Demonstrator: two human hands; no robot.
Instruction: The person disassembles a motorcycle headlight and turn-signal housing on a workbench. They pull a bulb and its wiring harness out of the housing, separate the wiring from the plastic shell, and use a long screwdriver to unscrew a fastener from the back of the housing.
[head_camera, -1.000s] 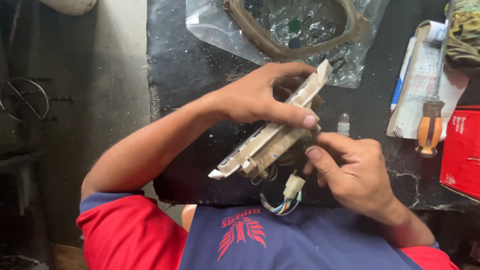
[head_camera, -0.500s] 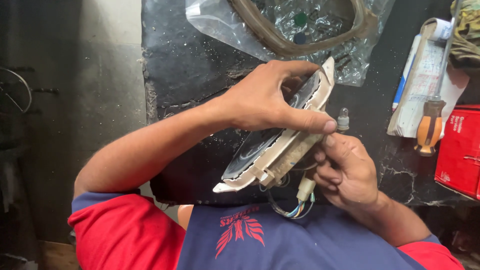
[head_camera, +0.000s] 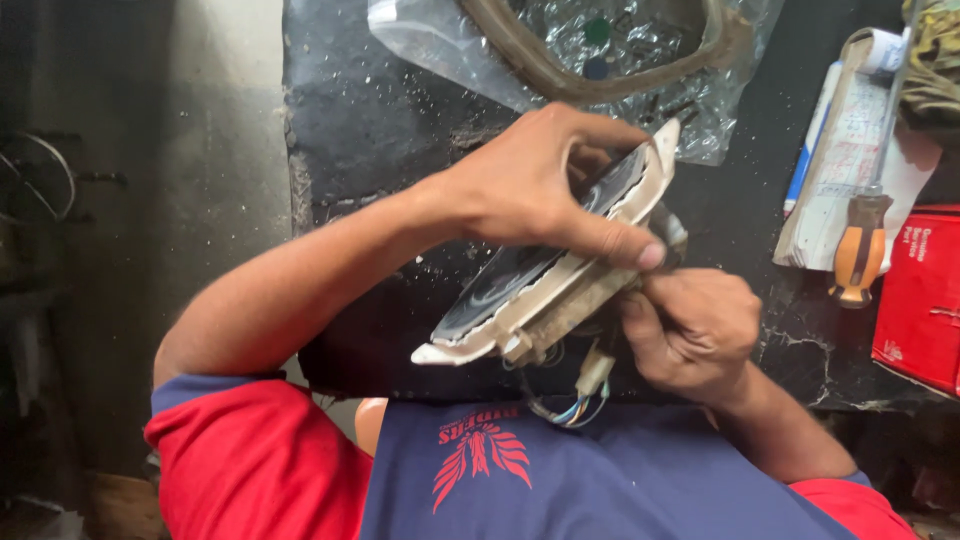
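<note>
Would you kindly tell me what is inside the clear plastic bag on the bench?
The plastic bag holds a brown curved frame and small green and blue bits; its top end is out of frame.

Single head-worn view, looking steeply down, close in on both hands; dark workbench (head_camera: 400, 110) toward 12 o'clock, wearer's own shirt (head_camera: 560, 470) at 6 o'clock.

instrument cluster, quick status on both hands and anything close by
Left hand grips instrument cluster from above. Right hand at its underside, by wired connector. Screwdriver lies apart.
</note>
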